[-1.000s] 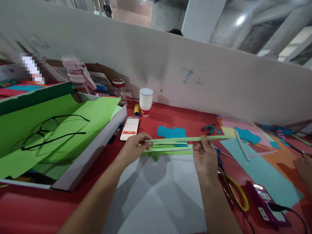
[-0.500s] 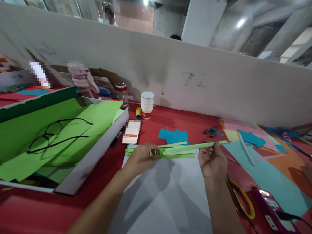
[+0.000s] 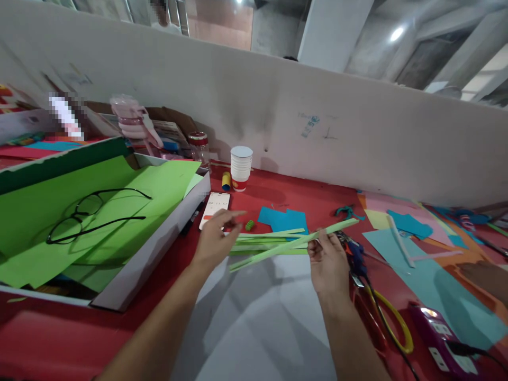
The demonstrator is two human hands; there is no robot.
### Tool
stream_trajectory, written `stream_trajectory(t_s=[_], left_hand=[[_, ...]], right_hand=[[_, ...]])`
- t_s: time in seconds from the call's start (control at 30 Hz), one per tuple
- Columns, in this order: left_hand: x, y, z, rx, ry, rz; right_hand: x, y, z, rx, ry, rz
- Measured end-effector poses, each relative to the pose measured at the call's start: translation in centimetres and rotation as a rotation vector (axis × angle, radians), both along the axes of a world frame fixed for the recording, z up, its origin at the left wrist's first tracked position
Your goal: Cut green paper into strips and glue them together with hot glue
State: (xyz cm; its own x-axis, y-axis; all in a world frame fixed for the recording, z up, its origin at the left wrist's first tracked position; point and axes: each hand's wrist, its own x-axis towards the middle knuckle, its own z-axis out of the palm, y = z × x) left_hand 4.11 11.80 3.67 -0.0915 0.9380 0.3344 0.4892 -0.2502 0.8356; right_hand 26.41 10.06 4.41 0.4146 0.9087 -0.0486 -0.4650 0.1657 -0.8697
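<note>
My right hand (image 3: 327, 256) pinches a light green paper strip (image 3: 273, 250), which slants down to the left over the white sheet (image 3: 262, 312). To the left, my left hand (image 3: 216, 238) is open, its fingers stretched out and nothing held in them. Just past those fingertips is a small green ridged coil (image 3: 249, 225), apart from the hand. Several more green paper strips (image 3: 257, 246) lie across the top of the white sheet, between my hands. Behind them are blue paper pieces (image 3: 288, 219). A phone (image 3: 216, 205) lies beyond my left hand.
Glasses (image 3: 81, 217) rest on green paper in a box (image 3: 159, 248) at left. Paper cups (image 3: 241, 169) stand near the white partition (image 3: 178, 84). Right of my hand are a blue-and-black tool (image 3: 353, 254), a yellow loop (image 3: 402, 328), a purple power strip (image 3: 440, 338) and another person's hand (image 3: 486, 278).
My left hand has moved left and let go of the green coil, which is now farther back. My right hand has shifted slightly left, tilting the strip's left end down toward me.
</note>
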Motion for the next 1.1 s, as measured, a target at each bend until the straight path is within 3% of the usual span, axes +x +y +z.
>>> stream_trajectory(t_s=[0.13,0.23,0.3,0.63,0.73,0.83,0.93,1.0,1.1], left_hand=[[2.2,-1.6,0.3,-0.183,0.033,-0.514],[3.6,-2.5,-0.2,-0.294,0.108,-0.586],[3.9,-2.7,-0.5,-0.314,0.149,-0.567],[3.0,-2.9,0.2,-0.344,0.241,-0.630],[2.7,-3.0,0.0,-0.350,0.324,-0.716],[2.6,-3.2,-0.7,-0.373,0.387,-0.813],[2.9,-3.2,-1.5,-0.337,0.432,-0.771],[3.2,-3.3,-1.7,-0.318,0.440,-0.711],[3.7,-3.4,-1.5,-0.327,0.447,-0.647]], right_hand=[[-1.9,-1.0,-0.7,-0.013,-0.100,0.217],[-2.9,-1.5,-1.0,-0.047,-0.106,0.379],[-2.9,-1.5,-1.1,-0.056,-0.110,0.382],[1.2,0.5,0.0,0.025,-0.071,-0.159],[2.4,0.8,0.3,0.024,-0.101,-0.285],[3.0,0.7,0.4,-0.020,-0.370,-0.171],[2.7,0.2,0.5,-0.020,-0.924,0.181],[2.5,-0.3,0.4,0.024,-1.267,0.337],[3.0,-0.8,0.5,0.089,-1.619,0.243]])
